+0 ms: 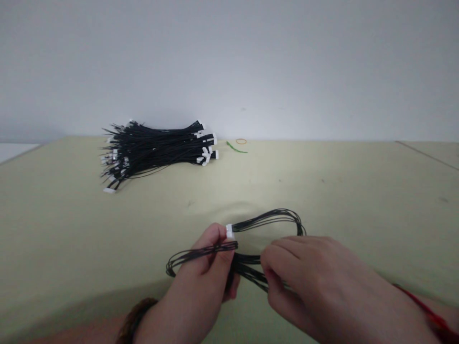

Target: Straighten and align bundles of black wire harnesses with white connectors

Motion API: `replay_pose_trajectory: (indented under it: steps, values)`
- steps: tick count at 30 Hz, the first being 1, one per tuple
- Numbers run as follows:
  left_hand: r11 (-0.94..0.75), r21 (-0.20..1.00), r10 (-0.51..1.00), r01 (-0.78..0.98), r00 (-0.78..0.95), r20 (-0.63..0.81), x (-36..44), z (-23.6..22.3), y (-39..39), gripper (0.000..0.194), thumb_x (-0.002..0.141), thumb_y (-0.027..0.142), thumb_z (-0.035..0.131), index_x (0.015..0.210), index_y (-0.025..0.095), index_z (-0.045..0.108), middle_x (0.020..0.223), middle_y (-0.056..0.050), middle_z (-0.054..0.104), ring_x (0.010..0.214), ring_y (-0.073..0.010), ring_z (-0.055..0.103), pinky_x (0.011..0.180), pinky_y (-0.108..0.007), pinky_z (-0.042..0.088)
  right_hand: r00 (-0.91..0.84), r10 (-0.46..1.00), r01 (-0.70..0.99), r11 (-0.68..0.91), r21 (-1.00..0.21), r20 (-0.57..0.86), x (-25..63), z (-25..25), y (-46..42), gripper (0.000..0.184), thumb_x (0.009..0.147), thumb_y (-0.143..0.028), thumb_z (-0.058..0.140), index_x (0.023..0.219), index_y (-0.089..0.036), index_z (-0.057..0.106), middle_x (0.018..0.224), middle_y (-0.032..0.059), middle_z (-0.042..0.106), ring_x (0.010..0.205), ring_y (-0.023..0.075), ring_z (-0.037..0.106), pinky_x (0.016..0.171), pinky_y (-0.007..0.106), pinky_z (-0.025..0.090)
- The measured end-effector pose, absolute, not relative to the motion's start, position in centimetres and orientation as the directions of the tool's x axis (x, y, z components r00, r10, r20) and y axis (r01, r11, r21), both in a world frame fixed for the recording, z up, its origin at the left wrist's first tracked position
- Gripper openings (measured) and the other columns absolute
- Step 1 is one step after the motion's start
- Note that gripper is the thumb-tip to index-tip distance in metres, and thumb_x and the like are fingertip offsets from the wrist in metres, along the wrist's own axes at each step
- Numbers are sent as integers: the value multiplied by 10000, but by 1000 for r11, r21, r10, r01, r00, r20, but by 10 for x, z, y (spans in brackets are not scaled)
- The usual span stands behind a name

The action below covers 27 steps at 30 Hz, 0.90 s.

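A black wire harness (267,220) is looped between my two hands above the front of the table. My left hand (201,282) is closed on it, thumb pressing the wires. A white connector (230,231) stands up at the left fingertips, and one bundle of wires curls back over that thumb to the left. My right hand (315,277) pinches the harness on the right, where the upper loop bends down behind the knuckles. Between the hands, two strands of wires run side by side. The right fingertips are partly hidden.
A pile of black wire harnesses (154,145) with white connectors lies at the back left of the pale yellow table (340,200). Right of it are a green twist tie (235,147) and a thin orange ring (241,141). A white wall (229,62) rises behind.
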<state>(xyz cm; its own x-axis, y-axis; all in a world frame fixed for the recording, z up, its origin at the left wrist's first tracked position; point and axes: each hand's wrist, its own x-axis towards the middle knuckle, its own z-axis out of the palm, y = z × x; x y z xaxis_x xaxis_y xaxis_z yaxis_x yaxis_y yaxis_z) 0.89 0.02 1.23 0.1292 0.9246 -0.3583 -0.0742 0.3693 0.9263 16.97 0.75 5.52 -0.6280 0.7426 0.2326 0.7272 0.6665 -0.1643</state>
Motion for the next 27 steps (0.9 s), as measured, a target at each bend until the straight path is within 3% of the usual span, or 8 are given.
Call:
replay_pose_trajectory:
  steps: [5,12,15,18,20,22,24,27]
  values:
    - [354,933,933,-64,101,-347,7,7,-1,192,831,421,477,793,234,494,461,76,429,431,-88,365,415,-178,290,-686,709,690,705,-165,162,172,53,10,146,730,-71,595,668,-193,542,642,-40,552,520,115,464,498,275,248]
    - [349,935,933,-58,119,-340,8,13,2,191,810,407,488,769,220,483,449,80,425,406,-78,353,393,-168,271,-634,751,718,661,-218,185,175,55,10,142,725,-78,578,660,-199,542,602,-44,550,498,120,471,476,267,264]
    - [360,931,928,-59,122,-351,8,14,2,194,810,406,482,762,218,482,437,83,409,396,-78,341,379,-168,249,-713,701,623,646,-441,21,182,74,16,246,732,-37,541,857,-239,607,697,-62,613,589,105,559,523,215,361]
    - [343,937,935,-65,119,-334,8,11,2,187,817,404,482,773,222,493,441,82,415,403,-81,342,389,-173,259,-878,412,431,461,-775,-243,198,93,33,355,799,42,408,916,-189,652,766,-31,649,695,65,612,640,142,436]
    - [338,938,937,-75,123,-328,8,9,2,179,821,399,489,777,226,503,446,80,427,412,-82,349,401,-176,271,-927,241,354,298,-887,-289,211,98,49,294,826,21,429,875,-129,678,765,11,652,741,77,622,713,156,453]
    - [340,936,936,-86,126,-328,8,8,1,178,823,403,492,785,230,515,449,76,433,418,-86,358,408,-179,278,-946,271,242,227,-943,-178,221,95,66,170,807,-61,554,876,-136,691,750,20,635,716,95,611,702,194,468]
    - [332,939,940,-92,122,-320,8,9,0,185,817,412,500,784,231,526,452,72,439,421,-90,363,408,-181,279,-896,443,95,231,-968,18,227,88,79,59,772,-193,651,809,-190,696,738,-1,582,684,90,569,664,205,462]
    - [326,941,942,-90,108,-316,9,10,0,214,805,431,506,752,224,527,444,65,438,420,-92,358,401,-181,267,-662,707,-92,252,-963,248,226,83,84,252,809,-436,588,669,-230,628,843,-36,519,745,73,515,682,208,435]
